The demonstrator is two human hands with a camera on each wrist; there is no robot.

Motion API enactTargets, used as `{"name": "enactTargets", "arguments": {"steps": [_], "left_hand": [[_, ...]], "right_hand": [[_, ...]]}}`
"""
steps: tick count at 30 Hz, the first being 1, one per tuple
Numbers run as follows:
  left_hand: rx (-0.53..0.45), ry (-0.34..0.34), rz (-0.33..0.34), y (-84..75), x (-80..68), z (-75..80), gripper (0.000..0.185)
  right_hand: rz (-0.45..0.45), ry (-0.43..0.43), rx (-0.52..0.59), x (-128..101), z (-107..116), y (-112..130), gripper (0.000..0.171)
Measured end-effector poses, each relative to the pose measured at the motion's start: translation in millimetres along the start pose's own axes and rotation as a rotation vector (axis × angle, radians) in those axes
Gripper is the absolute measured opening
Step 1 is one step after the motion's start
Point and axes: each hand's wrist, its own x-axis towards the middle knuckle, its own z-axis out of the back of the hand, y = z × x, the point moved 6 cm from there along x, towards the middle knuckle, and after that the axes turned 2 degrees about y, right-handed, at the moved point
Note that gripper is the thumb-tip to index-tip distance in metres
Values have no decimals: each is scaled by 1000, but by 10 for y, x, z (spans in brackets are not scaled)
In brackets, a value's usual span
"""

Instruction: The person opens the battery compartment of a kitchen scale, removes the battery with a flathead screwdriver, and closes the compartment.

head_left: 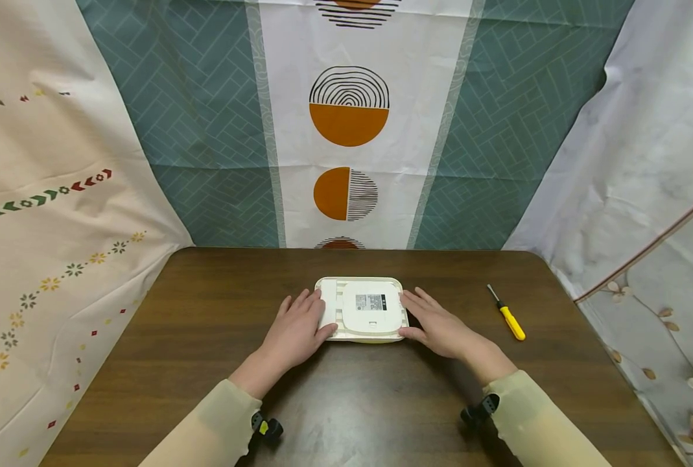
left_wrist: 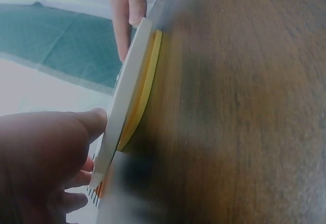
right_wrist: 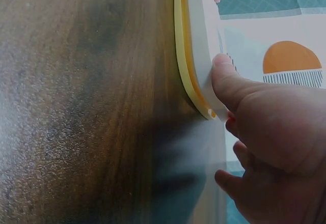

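White plastic device (head_left: 362, 309) is lying label-up mid-tabletop (head_left: 206, 311), my left hand (head_left: 298, 329) and right hand (head_left: 438, 324) loosely bracing its sides, screwdriver (head_left: 506, 313) lying untouched to the right, opening not yet begun.

Device (head_left: 362, 310) on table (head_left: 206, 324), centre, between my left hand (head_left: 296, 331) and right hand (head_left: 439, 327); screwdriver (head_left: 507, 313) further right.

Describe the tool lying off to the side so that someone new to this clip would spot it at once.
Start at the dark wooden table and find the white square device held between the left hand and the right hand. Beyond the right hand lies a small screwdriver, untouched. Its bright yellow handle and thin metal shaft set it apart.
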Motion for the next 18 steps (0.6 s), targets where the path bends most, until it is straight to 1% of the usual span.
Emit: {"name": "enactTargets", "arguments": {"steps": [13,18], "left_hand": [[15,-35,-9,1,14,13,56],[-6,-29,-8,9,35,11,62]], "right_hand": [[-16,9,-3,22,-13,-23,85],[-11,2,-3,18,-14,-11,85]]}}
